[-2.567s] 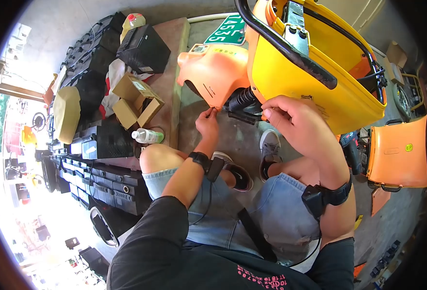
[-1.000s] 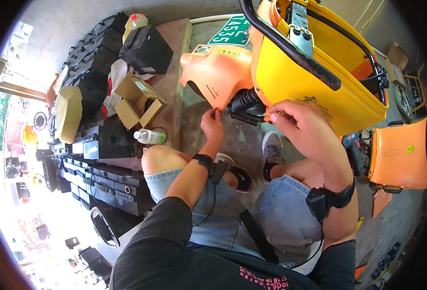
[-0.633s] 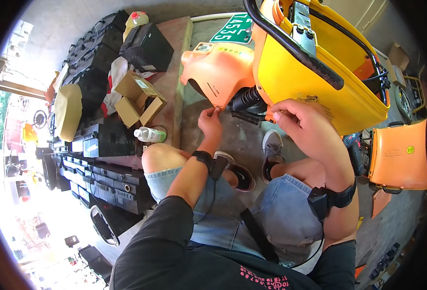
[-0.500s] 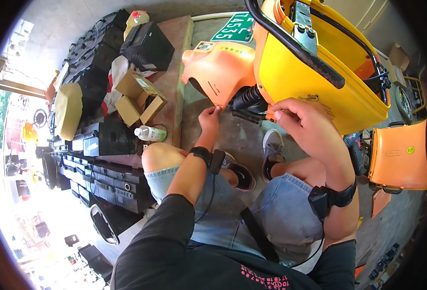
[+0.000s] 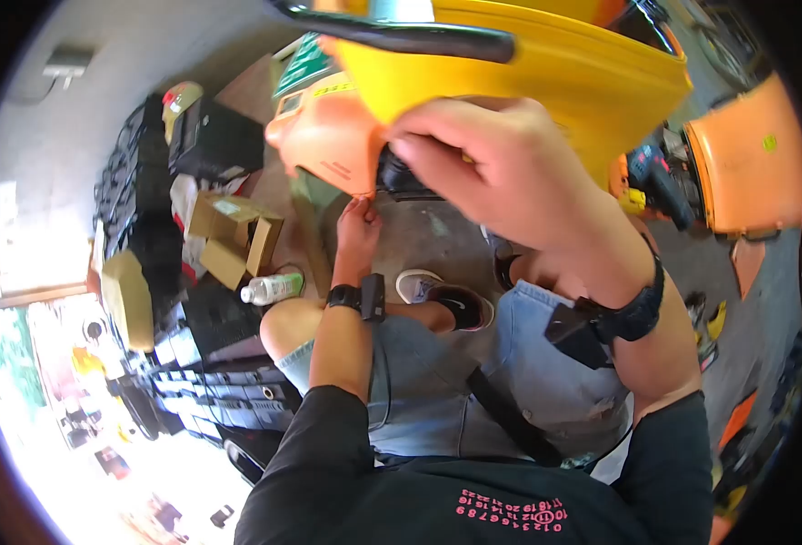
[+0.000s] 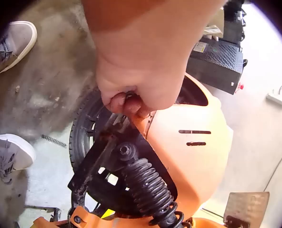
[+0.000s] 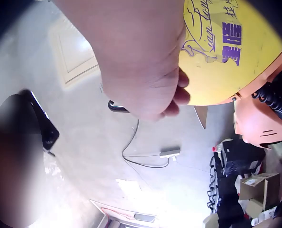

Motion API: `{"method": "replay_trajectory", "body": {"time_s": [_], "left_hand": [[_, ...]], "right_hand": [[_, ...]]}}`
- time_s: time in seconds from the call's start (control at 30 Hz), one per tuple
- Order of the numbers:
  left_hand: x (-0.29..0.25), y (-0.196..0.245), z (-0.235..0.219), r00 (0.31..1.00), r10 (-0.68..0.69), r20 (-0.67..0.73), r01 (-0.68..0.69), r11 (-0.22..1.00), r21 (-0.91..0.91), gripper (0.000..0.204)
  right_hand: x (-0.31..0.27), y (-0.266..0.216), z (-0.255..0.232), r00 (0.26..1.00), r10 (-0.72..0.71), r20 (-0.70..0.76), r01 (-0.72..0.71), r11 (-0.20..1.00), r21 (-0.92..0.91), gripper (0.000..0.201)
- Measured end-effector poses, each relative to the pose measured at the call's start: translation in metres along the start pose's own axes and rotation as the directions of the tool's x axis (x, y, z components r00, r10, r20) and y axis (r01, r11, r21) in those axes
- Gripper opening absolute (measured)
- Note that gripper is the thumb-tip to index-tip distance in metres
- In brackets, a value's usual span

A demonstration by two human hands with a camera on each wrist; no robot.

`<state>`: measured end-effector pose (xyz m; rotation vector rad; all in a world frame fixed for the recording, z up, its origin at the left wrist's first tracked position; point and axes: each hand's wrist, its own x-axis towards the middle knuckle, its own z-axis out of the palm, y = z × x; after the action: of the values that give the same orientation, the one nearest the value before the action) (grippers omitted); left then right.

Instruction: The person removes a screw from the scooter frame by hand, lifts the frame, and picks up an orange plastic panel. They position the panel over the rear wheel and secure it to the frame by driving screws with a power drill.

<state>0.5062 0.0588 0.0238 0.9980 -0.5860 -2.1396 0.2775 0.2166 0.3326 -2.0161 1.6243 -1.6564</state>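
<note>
Low in the head view's middle, my left hand (image 5: 358, 238) pinches the lower tip of the orange fender (image 5: 331, 136). In the left wrist view the fingers of my left hand (image 6: 136, 71) curl at the fender's (image 6: 205, 164) narrow end, with a small dark thing between them, beside the black coil spring shock (image 6: 148, 185) and tyre (image 6: 75, 142). My right hand (image 5: 501, 173) is raised in front of the yellow body (image 5: 564, 64), its fingers curled. In the right wrist view my right hand (image 7: 141, 80) hides whatever may be between its fingertips, beside the yellow panel (image 7: 207, 88).
An open cardboard box (image 5: 224, 259) and a bottle (image 5: 272, 288) lie at the left, by black batteries (image 5: 214, 141). A power drill (image 5: 660, 182) stands by an orange case-like part (image 5: 751, 163) at the right. A loose spring (image 6: 54, 141) lies on the floor.
My right hand has risen from beside the orange lug under the yellow body, towards the head camera. My left hand stays at the fender's tip. The head view has shifted and tilted.
</note>
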Motion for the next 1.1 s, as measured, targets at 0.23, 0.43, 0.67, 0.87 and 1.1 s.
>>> {"method": "replay_trajectory", "body": {"time_s": [0.23,0.43,0.67,0.87,1.1], "left_hand": [[0.011,0.004,-0.015,0.999,0.039,0.005,-0.038,0.894,0.446,0.004],[0.019,0.006,-0.034,0.927,0.222,0.301,-0.373,0.598,0.709,0.004],[0.009,0.013,-0.014,0.999,0.009,0.048,-0.014,0.995,0.096,0.005],[0.003,0.015,-0.005,1.0,-0.009,-0.03,0.013,0.993,0.116,0.005],[0.004,0.02,-0.016,0.968,0.159,0.195,-0.246,0.76,0.602,0.008]], "right_hand": [[0.016,0.01,0.008,0.662,-0.42,-0.621,0.23,0.902,-0.366,0.01],[0.02,0.015,-0.032,0.542,-0.401,-0.738,-0.096,0.844,-0.528,0.009],[0.004,0.038,-0.062,0.834,-0.132,-0.535,-0.317,0.679,-0.662,0.007],[0.003,0.037,-0.067,0.816,-0.154,-0.558,-0.277,0.743,-0.609,0.008],[0.005,0.055,-0.055,0.734,-0.244,-0.633,-0.244,0.776,-0.582,0.01]]}}
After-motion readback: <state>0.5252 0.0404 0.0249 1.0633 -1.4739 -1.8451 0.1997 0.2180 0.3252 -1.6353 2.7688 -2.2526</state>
